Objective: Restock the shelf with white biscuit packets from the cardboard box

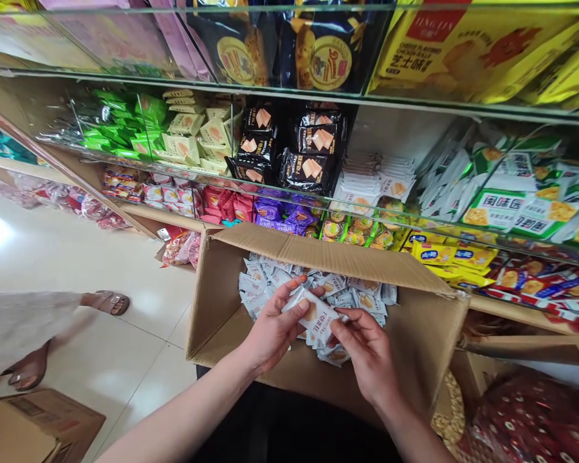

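Over an open cardboard box [410, 350], both my hands hold a white snack packet [324, 319] printed with a biscuit-like picture and dark characters. My left hand [275, 328] grips its left end, thumb on top. At the right end, my right hand [364, 350] pinches the wrapper between thumb and fingers. Many similar white packets [258, 286] lie loose in the box below. Just behind the box, on a glass-fronted shelf, similar white packets [361, 186] stand in stacked rows.
Black packets [313, 138] and green-white packets [511, 206] flank the white stacks. Glass panes [289, 90] edge the shelves. Purple packets [282, 215] sit lower. A person's sandalled foot [110, 302] is on the left floor, near another cardboard box [43, 424]. A red-brown bag [535, 418] lies lower right.
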### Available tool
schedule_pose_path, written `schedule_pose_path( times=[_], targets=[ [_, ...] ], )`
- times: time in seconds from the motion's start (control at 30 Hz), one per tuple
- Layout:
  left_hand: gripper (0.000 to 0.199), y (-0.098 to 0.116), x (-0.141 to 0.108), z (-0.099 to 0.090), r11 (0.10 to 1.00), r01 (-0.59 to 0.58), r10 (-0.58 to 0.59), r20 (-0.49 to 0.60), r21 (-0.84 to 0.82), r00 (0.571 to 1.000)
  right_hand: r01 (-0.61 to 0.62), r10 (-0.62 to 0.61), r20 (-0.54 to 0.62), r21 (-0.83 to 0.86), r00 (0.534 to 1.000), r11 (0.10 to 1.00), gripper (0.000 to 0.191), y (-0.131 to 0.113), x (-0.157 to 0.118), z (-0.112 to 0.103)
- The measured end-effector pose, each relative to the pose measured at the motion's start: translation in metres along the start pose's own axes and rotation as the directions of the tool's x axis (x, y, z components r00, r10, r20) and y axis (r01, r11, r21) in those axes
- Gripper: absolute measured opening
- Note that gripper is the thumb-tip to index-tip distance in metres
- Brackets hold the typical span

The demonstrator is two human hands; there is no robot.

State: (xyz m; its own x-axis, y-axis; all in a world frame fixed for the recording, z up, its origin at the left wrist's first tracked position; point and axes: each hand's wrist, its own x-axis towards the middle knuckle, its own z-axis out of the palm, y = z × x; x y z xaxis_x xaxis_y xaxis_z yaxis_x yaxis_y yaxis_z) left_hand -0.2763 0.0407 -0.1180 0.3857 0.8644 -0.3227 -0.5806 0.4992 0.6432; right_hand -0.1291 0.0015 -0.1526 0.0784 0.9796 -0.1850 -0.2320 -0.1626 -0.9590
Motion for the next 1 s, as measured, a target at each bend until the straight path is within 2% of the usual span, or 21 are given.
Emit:
schedule_pose_path(
  times=[0.13, 0.23, 0.3, 0.37, 0.4, 0.43, 0.5, 0.57, 0.63, 0.67, 0.73, 0.83, 0.9, 1.0],
  targets=[
    [0.032, -0.005, 0.0, -0.002, 1.0, 0.003, -0.003, -0.055, -0.006, 0.998, 0.016, -0.016, 0.0, 0.01, 1.0, 1.0, 0.018, 0.003, 0.0, 0.003],
    [0.028, -0.016, -0.002, -0.004, 0.998, 0.05, -0.049, -0.03, 0.048, 0.998, 0.037, -0.037, -0.049, -0.009, 0.998, 0.999, 0.019, 0.007, 0.001, 0.006],
    [0.025, -0.024, -0.004, -0.008, 0.985, 0.094, -0.097, 0.013, 0.146, 0.995, 0.065, -0.07, -0.052, -0.099, 0.996, 0.993, 0.019, 0.009, 0.001, 0.005],
    [0.024, -0.027, -0.007, -0.013, 0.943, 0.05, -0.063, 0.027, 0.33, 0.998, 0.12, -0.125, 0.0, -0.263, 0.992, 0.957, 0.018, 0.008, 0.0, 0.002],
    [0.024, -0.026, -0.008, -0.015, 0.886, -0.01, -0.013, 0.045, 0.463, 0.999, 0.164, -0.165, 0.027, -0.346, 0.986, 0.924, 0.018, 0.006, -0.001, 0.0],
    [0.022, -0.023, -0.01, -0.016, 0.793, -0.073, 0.026, 0.086, 0.605, 0.996, 0.218, -0.218, 0.048, -0.417, 0.975, 0.882, 0.022, 0.002, -0.002, -0.003],
    [0.018, -0.014, -0.014, -0.015, 0.541, -0.174, 0.01, 0.201, 0.823, 0.98, 0.34, -0.336, 0.104, -0.515, 0.936, 0.787, 0.04, -0.008, -0.004, -0.008],
    [0.021, -0.003, -0.017, -0.012, 0.334, -0.242, -0.073, 0.281, 0.911, 0.957, 0.493, -0.436, 0.244, -0.562, 0.866, 0.664, 0.047, -0.02, -0.004, -0.013],
    [0.024, 0.005, -0.017, -0.011, 0.206, -0.262, -0.088, 0.284, 0.943, 0.955, 0.606, -0.474, 0.384, -0.59, 0.792, 0.534, 0.034, -0.028, -0.004, -0.018],
    [0.024, 0.007, -0.016, -0.012, 0.155, -0.255, -0.066, 0.268, 0.954, 0.961, 0.629, -0.473, 0.422, -0.609, 0.773, 0.484, 0.027, -0.03, -0.003, -0.02],
    [0.023, 0.008, -0.012, -0.016, 0.078, -0.22, -0.001, 0.221, 0.972, 0.975, 0.63, -0.455, 0.451, -0.66, 0.768, 0.409, 0.026, -0.03, -0.002, -0.024],
    [0.024, 0.009, -0.008, -0.022, 0.018, -0.201, 0.096, 0.199, 0.979, 0.975, 0.642, -0.418, 0.502, -0.691, 0.757, 0.334, 0.031, -0.029, 0.0, -0.028],
    [0.022, 0.011, -0.007, -0.023, 0.003, -0.251, 0.152, 0.248, 0.968, 0.957, 0.659, -0.42, 0.524, -0.685, 0.741, 0.31, 0.027, -0.036, 0.0, -0.029],
    [0.015, 0.018, -0.009, -0.019, 0.046, -0.368, 0.24, 0.347, 0.929, 0.907, 0.68, -0.397, 0.56, -0.664, 0.728, 0.311, 0.021, -0.069, 0.004, -0.031]
  ],
)
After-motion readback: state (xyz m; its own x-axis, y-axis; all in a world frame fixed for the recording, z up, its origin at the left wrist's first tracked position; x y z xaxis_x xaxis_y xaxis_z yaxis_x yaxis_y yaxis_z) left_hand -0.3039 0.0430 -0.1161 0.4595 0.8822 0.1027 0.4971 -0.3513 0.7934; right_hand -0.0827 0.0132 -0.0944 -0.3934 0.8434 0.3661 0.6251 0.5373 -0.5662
